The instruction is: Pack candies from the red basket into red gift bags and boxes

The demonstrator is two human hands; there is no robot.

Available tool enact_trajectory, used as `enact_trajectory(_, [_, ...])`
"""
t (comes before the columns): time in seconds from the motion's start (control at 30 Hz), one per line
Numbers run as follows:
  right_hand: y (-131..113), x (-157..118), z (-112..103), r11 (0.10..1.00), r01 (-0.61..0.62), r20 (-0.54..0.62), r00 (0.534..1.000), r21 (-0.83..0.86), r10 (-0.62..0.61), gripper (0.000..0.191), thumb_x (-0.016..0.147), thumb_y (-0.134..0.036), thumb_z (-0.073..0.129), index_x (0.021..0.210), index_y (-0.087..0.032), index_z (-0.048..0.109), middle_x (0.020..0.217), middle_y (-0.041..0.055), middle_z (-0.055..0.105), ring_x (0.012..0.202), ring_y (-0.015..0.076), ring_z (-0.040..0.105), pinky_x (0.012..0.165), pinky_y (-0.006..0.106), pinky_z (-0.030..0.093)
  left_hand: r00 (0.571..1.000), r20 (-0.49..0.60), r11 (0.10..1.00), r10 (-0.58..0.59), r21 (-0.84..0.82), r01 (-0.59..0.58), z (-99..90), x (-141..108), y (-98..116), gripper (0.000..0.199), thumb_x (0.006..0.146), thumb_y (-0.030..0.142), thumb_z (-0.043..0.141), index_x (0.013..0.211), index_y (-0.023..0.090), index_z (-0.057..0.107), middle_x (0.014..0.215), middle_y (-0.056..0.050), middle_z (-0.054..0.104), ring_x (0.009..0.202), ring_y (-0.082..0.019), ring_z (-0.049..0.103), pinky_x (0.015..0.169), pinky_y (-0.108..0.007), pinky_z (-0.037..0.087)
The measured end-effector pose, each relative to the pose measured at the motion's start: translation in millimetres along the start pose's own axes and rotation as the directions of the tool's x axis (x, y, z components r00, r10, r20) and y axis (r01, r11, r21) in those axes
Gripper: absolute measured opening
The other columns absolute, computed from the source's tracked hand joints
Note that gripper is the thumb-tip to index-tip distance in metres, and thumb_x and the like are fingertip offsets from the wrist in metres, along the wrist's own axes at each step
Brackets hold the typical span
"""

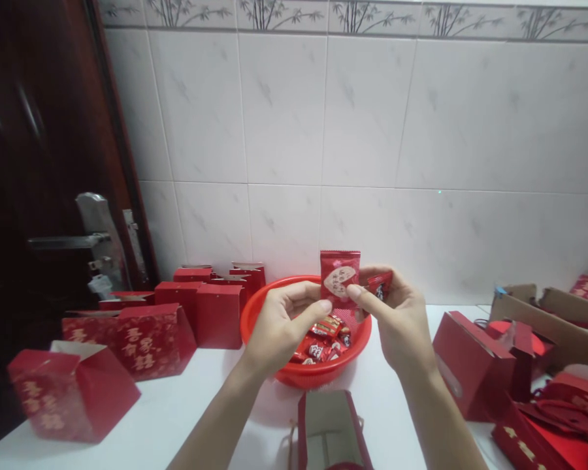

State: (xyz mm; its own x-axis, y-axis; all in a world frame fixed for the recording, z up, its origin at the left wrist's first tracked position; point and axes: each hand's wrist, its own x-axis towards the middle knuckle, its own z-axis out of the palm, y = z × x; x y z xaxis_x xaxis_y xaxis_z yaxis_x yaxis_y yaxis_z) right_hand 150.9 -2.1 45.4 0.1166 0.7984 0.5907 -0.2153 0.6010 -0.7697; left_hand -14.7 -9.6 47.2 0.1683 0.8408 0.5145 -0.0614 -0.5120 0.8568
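A red wrapped packet (340,274) with a pale leaf-shaped label stands upright between my hands, above an orange-red plastic basket (259,352). My right hand (396,313) is closed, its thumb pressed on the packet's lower right. A smaller red wrapped candy (379,284) is tucked among the same hand's fingers. My left hand (287,320) pinches at the packet's lower left edge, its fingertips partly hidden behind. Several wrapped candies (323,349) lie in the basket. Nearer to me, below both hands, an open red gift box (330,424) shows its pale inside.
Several red gift boxes (151,343) stand on the white table (200,418) at left. More red boxes (473,365) and red bags (553,431) lie at right, beside an open cardboard carton (553,326). A tiled wall (284,130) rises behind, with a dark door (39,130) at left.
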Motion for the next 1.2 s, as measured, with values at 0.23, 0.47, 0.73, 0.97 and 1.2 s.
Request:
enact_trajectory(0.23, [-14.6, 3.0, -20.1, 0.991, -0.039, 0.256, 0.964, -0.127, 0.071, 0.026, 0.068, -0.031, 0.087, 0.089, -0.020, 0.075, 0.065, -0.0002, 0.067, 0.050, 0.0101, 0.054, 0.043, 0.023, 0.046, 1.000, -0.020, 0.999, -0.001, -0.042, 0.000, -7.5, 1.2, -0.5, 0.029, 0.083, 0.041, 0.076, 0.100, 0.017, 0.078, 0.098, -0.010, 0.080, 0.089, -0.025, 0.075, 0.079, -0.032, 0.061])
enact_trajectory(0.47, [-8.0, 10.1, -25.5, 0.999, -0.031, 0.045, 0.998, -0.040, 0.033, 0.036, 0.068, -0.038, 0.088, 0.095, -0.021, 0.072, 0.072, 0.0004, 0.069, 0.057, 0.0124, 0.059, 0.049, 0.025, 0.050, 1.000, -0.019, 1.000, -0.012, -0.011, 0.012, -4.0, 1.0, -0.2, 0.024, 0.077, 0.037, 0.082, 0.091, 0.018, 0.080, 0.089, -0.008, 0.080, 0.079, -0.023, 0.076, 0.078, -0.033, 0.063])
enact_trajectory(0.73, [-9.6, 12.8, -32.2, 0.992, -0.121, 0.160, 0.981, 0.039, 0.114, 0.041, 0.066, -0.035, 0.089, 0.100, -0.021, 0.070, 0.071, -0.0015, 0.066, 0.050, 0.0096, 0.053, 0.050, 0.027, 0.048, 0.989, -0.145, 0.999, -0.001, -0.037, -0.004, -1.6, 1.4, -3.6, 0.033, 0.075, 0.041, 0.084, 0.097, 0.017, 0.080, 0.090, -0.010, 0.081, 0.080, -0.025, 0.077, 0.078, -0.036, 0.064])
enact_trajectory(0.97, [-7.1, 12.7, -28.3, 0.991, -0.123, 0.127, 0.985, 0.044, 0.117, 0.038, 0.066, -0.034, 0.088, 0.096, -0.020, 0.070, 0.065, -0.0025, 0.064, 0.049, 0.0097, 0.052, 0.048, 0.026, 0.047, 0.991, -0.133, 0.999, -0.001, -0.048, -0.005, -1.1, 0.5, -3.1, 0.033, 0.075, 0.039, 0.084, 0.098, 0.016, 0.080, 0.091, -0.010, 0.081, 0.083, -0.026, 0.077, 0.079, -0.036, 0.065])
enact_trajectory(1.2, [-8.2, 12.1, -27.3, 0.992, -0.124, 0.115, 0.986, 0.040, 0.118, 0.036, 0.066, -0.033, 0.088, 0.093, -0.020, 0.070, 0.063, -0.0033, 0.062, 0.049, 0.0099, 0.052, 0.048, 0.026, 0.046, 0.994, -0.104, 0.996, -0.016, -0.091, 0.007, 0.4, 0.7, -2.5, 0.033, 0.075, 0.036, 0.084, 0.101, 0.017, 0.079, 0.098, -0.010, 0.080, 0.086, -0.025, 0.077, 0.083, -0.035, 0.064])
